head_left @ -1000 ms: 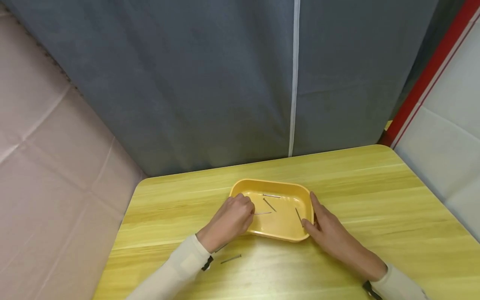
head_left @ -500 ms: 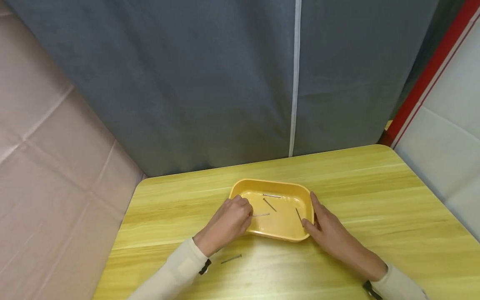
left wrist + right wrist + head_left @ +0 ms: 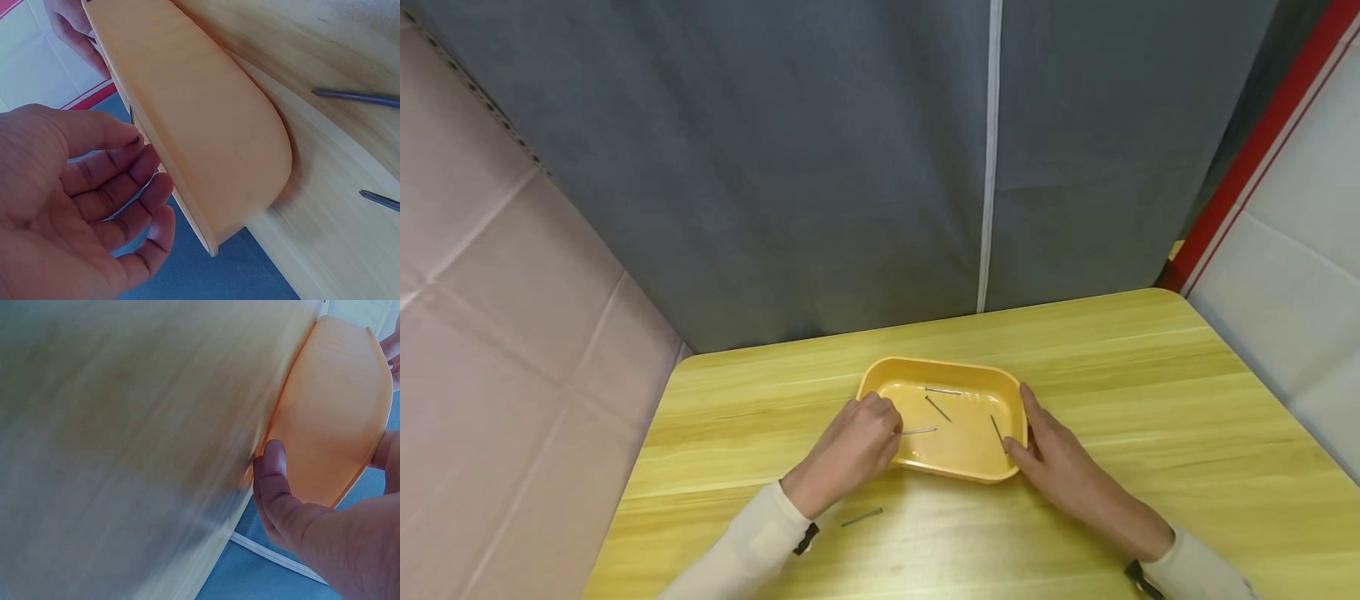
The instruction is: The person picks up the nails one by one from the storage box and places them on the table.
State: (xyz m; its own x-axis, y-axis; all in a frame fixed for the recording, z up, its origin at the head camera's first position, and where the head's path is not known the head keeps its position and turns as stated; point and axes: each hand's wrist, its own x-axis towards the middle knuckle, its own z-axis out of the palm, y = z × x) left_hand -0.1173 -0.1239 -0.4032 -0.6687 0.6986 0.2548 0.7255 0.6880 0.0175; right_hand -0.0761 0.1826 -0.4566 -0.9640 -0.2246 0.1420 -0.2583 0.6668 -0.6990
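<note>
A shallow yellow plastic tray (image 3: 958, 454) rests on the table. My left hand (image 3: 850, 450) is at its left end, pinching a nail (image 3: 920, 431) between thumb and forefinger; the shaft points right over the tray floor. In the left wrist view only the end of this nail (image 3: 135, 139) shows at the thumb tip. My right hand (image 3: 1071, 467) holds the tray's right end, thumb over the rim and fingers against the outer wall (image 3: 331, 419). Inside the tray lie 3 more nails, including one at the back (image 3: 942, 391) and one near my right thumb (image 3: 997, 433).
A loose nail (image 3: 862, 517) lies on the wood-grain table (image 3: 1112, 375) in front of the tray. The left wrist view shows two nails on the table, an upper one (image 3: 356, 97) and a lower one (image 3: 380, 201). A grey curtain (image 3: 820, 183) hangs behind the table.
My left hand has drifted slightly left and toward me with the pinched nail, whose visible shaft moved left a little. The right hand and the tray have stayed in place.
</note>
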